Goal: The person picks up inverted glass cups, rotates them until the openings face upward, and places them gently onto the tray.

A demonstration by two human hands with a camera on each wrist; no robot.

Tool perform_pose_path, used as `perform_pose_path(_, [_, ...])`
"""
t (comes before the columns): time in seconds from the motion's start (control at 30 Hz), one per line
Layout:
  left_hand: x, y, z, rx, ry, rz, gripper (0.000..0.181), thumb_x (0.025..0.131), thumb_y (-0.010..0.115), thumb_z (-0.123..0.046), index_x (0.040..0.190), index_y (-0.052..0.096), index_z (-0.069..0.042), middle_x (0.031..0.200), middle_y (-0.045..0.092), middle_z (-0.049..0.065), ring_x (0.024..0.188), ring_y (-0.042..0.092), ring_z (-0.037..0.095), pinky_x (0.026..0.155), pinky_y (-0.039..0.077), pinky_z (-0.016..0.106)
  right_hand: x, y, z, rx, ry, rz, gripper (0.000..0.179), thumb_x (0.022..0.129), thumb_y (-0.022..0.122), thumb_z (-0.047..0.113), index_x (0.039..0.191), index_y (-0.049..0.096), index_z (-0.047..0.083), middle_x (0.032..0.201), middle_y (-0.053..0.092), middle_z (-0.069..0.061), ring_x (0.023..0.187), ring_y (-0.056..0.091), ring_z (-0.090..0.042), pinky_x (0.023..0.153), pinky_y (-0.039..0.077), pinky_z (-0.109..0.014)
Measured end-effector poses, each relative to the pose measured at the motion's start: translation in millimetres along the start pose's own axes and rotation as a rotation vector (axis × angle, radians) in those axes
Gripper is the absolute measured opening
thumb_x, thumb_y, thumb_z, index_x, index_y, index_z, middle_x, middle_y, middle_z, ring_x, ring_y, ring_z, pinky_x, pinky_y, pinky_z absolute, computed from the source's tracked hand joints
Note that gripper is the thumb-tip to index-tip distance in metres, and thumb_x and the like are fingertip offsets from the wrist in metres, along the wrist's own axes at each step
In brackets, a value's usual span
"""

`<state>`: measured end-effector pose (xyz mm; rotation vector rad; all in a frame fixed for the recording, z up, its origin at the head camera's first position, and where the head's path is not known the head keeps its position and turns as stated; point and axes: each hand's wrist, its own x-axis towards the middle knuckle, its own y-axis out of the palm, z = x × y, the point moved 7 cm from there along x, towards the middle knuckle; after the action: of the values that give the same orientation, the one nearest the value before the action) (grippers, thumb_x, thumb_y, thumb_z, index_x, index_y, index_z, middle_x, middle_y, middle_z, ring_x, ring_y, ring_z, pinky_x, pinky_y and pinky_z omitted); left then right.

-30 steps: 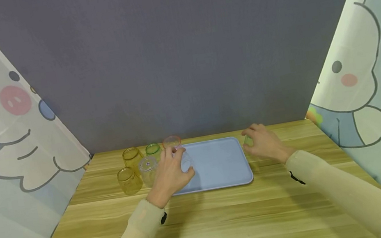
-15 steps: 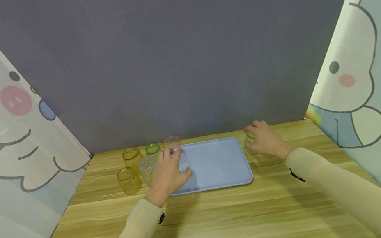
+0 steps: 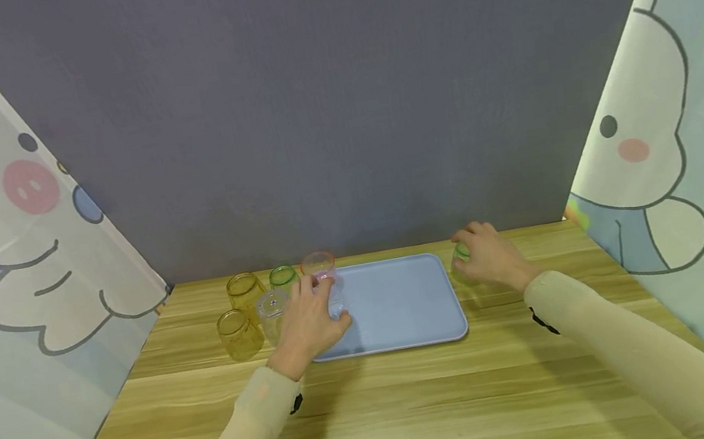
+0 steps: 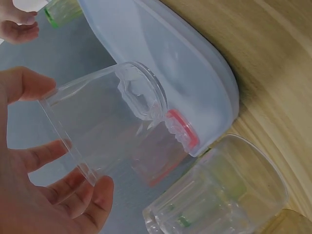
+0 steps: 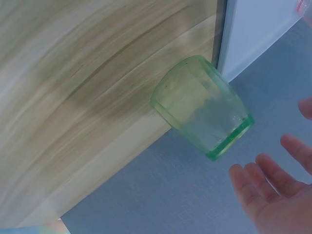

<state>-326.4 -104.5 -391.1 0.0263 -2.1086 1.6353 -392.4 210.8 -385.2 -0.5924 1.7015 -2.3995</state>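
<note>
My left hand [image 3: 309, 322] grips a clear plastic cup [image 4: 102, 114] by the end near my palm, thumb on one side and fingers on the other. Its thick far end overlaps the left part of the pale blue tray [image 3: 400, 304]. On the table right of the tray, a green-tinted cup [image 5: 200, 105] stands upside down, wide rim on the wood. My right hand [image 3: 489, 255] is beside it; in the right wrist view its relaxed fingers [image 5: 268, 175] show a gap from the cup's base. A pink cup with red edges [image 3: 317, 263] stands at the tray's far left corner.
Left of the tray stand another clear cup [image 3: 272, 313], two amber cups [image 3: 241, 337] and a second green cup [image 3: 283, 276], close together by my left hand. A grey panel [image 3: 333, 99] rises along the table's back edge, with printed curtains [image 3: 652, 149] at both sides.
My left hand has shifted slightly left, the clear cup with it. My right hand has edged right and away from me, and more of the green cup's ring shows between its fingers.
</note>
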Motion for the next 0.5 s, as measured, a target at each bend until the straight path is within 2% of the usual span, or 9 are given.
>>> perform_pose_path(0.3, [1.1, 5.2, 5.4, 0.008, -0.001, -0.002, 0.054, 0.082, 0.070, -0.033, 0.129, 0.062, -0.009, 0.123, 0.053, 0.019, 0.113, 0.051, 0.039, 0.080, 0.053, 0.052, 2.7, 4.8, -5.5, 0.004, 0.038, 0.018, 0.051, 0.092, 0.059, 0.029, 0.134, 0.060, 0.000, 0.134, 0.053, -0.026, 0.119, 0.048, -0.044, 0.086, 0.049, -0.057])
perform_pose_path(0.5, [2.4, 9.2, 10.0, 0.011, -0.005, 0.007, 0.053, 0.082, 0.070, -0.032, 0.129, 0.062, -0.008, 0.122, 0.053, 0.019, 0.111, 0.051, 0.039, 0.084, 0.051, 0.053, 6.7, 6.6, -7.3, -0.010, 0.039, 0.019, 0.051, 0.091, 0.058, 0.027, 0.134, 0.060, -0.002, 0.134, 0.053, -0.026, 0.121, 0.047, -0.045, 0.091, 0.048, -0.061])
